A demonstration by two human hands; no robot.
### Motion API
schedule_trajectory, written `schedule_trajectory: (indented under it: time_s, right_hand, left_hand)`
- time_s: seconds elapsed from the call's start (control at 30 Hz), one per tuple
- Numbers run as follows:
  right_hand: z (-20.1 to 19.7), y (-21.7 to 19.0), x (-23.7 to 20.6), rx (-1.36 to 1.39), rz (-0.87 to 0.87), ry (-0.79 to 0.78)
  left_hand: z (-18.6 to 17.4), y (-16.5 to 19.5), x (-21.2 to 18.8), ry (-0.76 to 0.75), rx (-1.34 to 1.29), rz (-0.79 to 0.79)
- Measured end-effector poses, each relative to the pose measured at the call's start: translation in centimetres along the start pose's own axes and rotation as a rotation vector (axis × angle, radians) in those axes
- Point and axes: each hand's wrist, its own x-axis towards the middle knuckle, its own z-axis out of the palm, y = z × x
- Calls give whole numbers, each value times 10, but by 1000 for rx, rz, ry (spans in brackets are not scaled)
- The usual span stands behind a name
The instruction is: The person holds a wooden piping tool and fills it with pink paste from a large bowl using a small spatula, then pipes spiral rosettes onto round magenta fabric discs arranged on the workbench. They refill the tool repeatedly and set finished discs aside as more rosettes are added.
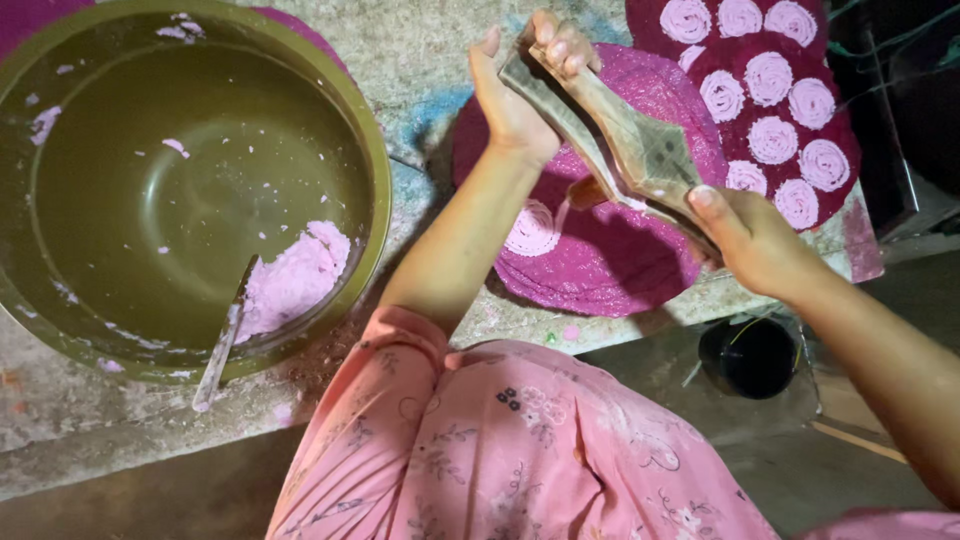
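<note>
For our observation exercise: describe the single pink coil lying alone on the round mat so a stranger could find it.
Start at the big olive-green bowl, then look right to the round magenta woven mat. The pale pink spiral coil lies there alone beneath the wooden press; the other coils crowd the far mat.

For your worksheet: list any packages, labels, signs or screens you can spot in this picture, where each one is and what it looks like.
None are in view: no package, label, sign or screen.
The hands hold a wooden press over a round magenta mat; a green bowl with pink dough stands beside it.
</note>
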Motion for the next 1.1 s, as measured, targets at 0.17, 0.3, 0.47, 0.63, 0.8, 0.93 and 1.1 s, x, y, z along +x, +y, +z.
schedule_trajectory:
  time_s: [0.17,0.3,0.47,0.63,0.8,0.93,1.1]
  right_hand:
    - [7,17,-4,220,-79,-60]
    - [8,25,-2,213,-64,-54]
    - [16,30,19,248,-59,-13]
    - [29,45,34,292,-69,87]
    - [41,64,27,499,-97,97]
    - [57,69,12,752,-131,111]
    - [72,71,-11,960,-234,155]
  left_hand:
    - [-15,19,-23,327,413,-306]
    - [-59,13,-55,260,1439,-787]
    - [-77,8,-68,-68,1376,-567]
    - [-69,19,-75,94,1694,-428]
    - [-62,37,-97,95,2072,-309]
    - [-58,45,-110,46,2284,-195]
    - [-58,51,-116,-164,2410,-33]
